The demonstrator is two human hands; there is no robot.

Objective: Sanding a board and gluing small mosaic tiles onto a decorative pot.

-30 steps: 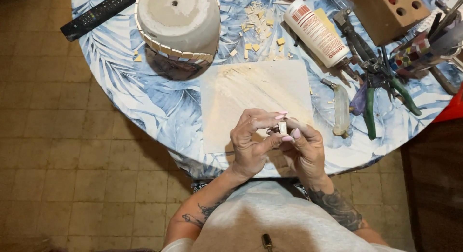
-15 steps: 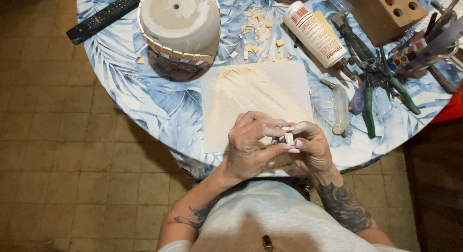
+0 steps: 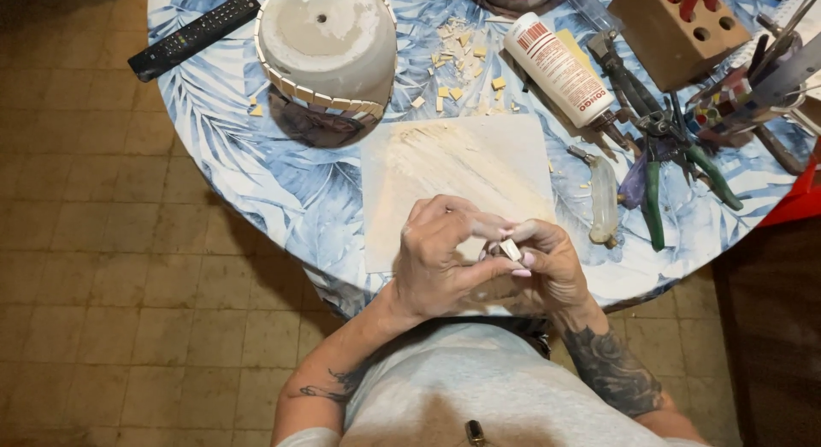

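Head view. Left hand (image 3: 440, 263) and right hand (image 3: 547, 267): pressed together at 6 o'clock, over the tabletop (image 3: 282, 190) edge, both pinching a small pale tile (image 3: 510, 249). Tile: long axis apparently 10-to-4 o'clock; facing hard to tell. Handling, as judged: grip by the edges, fingertips clear of the faces. Board (image 3: 462, 173): at 12 o'clock of the hands. Pot (image 3: 325, 49): upturned, 11 o'clock. Glue bottle (image 3: 556, 71), pliers (image 3: 654, 182): 1–2 o'clock.
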